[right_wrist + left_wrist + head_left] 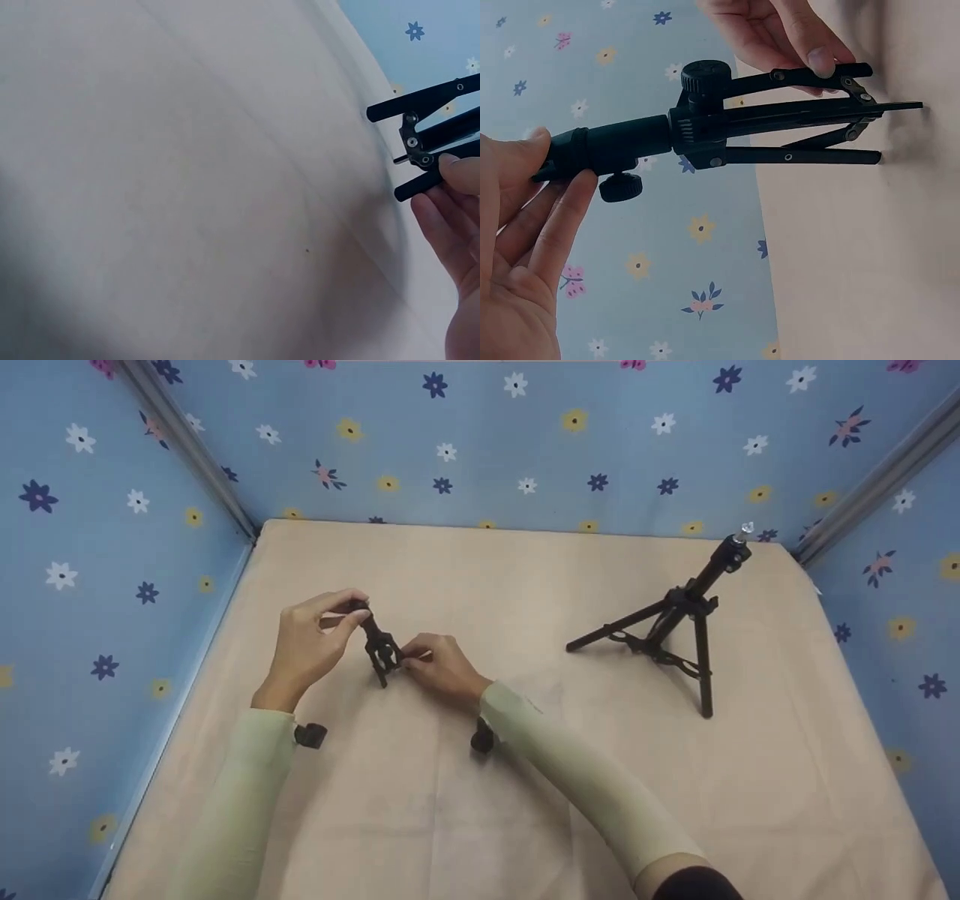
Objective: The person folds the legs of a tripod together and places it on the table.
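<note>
Small black tripod [697,127] held tilted between both hands, over left part of desk [487,585]; whether desk is touched by its feet cannot be told. Top end pinched in narrow grip of left hand [309,637]. One leg pinched near its foot in grip of right hand [448,667]. Legs drawn nearly together. Larger black tripod [686,600] placed well apart at right, legs spread. Desk bordered by flowered walls [480,416].
</note>
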The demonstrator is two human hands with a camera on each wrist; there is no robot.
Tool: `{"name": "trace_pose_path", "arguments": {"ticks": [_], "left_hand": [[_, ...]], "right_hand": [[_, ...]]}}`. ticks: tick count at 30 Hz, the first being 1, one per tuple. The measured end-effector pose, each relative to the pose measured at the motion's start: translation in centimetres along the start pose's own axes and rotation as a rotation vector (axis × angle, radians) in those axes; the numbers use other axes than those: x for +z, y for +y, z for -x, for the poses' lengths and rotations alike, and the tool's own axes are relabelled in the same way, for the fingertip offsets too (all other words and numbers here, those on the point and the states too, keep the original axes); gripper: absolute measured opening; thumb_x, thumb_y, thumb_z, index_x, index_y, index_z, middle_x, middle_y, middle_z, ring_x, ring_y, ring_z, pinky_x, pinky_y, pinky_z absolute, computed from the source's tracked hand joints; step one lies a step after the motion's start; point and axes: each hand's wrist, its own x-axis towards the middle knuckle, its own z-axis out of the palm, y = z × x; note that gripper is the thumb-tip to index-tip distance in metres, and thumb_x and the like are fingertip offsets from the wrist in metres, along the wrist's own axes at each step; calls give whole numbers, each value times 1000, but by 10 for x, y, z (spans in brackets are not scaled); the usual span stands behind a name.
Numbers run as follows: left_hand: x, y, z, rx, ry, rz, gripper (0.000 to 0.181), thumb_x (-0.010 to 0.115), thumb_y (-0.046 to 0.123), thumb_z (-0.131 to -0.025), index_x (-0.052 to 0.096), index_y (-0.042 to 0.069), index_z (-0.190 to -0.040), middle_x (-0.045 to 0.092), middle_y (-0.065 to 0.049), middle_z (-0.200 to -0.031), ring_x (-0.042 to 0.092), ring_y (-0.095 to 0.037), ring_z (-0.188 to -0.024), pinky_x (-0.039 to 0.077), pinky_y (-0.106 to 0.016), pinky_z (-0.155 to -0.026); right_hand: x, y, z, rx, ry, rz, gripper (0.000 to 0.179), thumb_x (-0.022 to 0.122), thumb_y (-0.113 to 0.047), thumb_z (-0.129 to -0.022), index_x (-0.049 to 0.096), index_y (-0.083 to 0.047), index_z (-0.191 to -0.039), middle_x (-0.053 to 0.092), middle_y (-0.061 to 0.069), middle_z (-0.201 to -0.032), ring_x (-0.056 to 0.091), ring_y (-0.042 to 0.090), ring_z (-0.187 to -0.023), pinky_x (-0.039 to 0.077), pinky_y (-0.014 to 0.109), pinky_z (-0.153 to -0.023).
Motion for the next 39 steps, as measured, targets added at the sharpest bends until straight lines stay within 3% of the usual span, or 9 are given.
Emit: {"name": "trace_pose_path", "arguments": {"ticks": [12, 18, 22, 28, 35, 39], "left_hand": [[3, 3, -2, -95, 69, 66, 19, 78, 10, -100, 81, 8, -119, 81, -3, -113, 73, -4, -99, 62, -19, -88], [5, 7, -3, -119, 93, 40, 18, 78, 10, -101, 81, 6, -118, 81, -3, -109, 74, -5, -95, 62, -18, -85], [6, 10, -3, -157, 111, 30, 17, 77, 10, -101, 81, 7, -117, 81, -4, -108, 74, -6, -94, 62, -18, -85], [10, 12, -4, -175, 142, 32, 17, 77, 12, -101, 82, 7, -116, 81, -4, -106, 75, -10, -94, 62, -17, -83], [13, 13, -1, -187, 183, 36, 15, 77, 15, -102, 83, 9, -114, 82, -5, -104, 74, -7, -91, 62, -17, -85], [14, 15, 0, -206, 214, 56, 14, 77, 14, -101, 83, 9, -114, 81, -3, -104, 73, -7, -90, 62, -16, -84]], "right_hand": [[-6, -5, 8, 4, 29, 13, 18, 70, 2, -100, 79, 0, -116, 80, 9, -114, 74, 16, -106, 61, 24, -94], [-3, -9, 14, -16, -1, 12, 29, 69, -10, -105, 73, 1, -131, 76, 12, -125, 73, 19, -111, 60, 25, -96], [0, -14, 21, -30, -6, 97, 46, 73, -25, -104, 65, -4, -144, 71, 8, -135, 69, 17, -117, 56, 25, -103], [5, -20, 28, -85, 82, 287, 60, 85, -25, -94, 59, -6, -145, 69, 7, -135, 67, 16, -117, 56, 26, -101], [3, -22, 31, -167, 206, 350, 57, 88, -23, -91, 61, -6, -138, 71, 7, -125, 67, 18, -107, 58, 26, -90], [5, -26, 32, -187, 236, 383, 65, 92, -26, -87, 60, -5, -139, 71, 9, -125, 69, 20, -111, 59, 31, -94]]}}
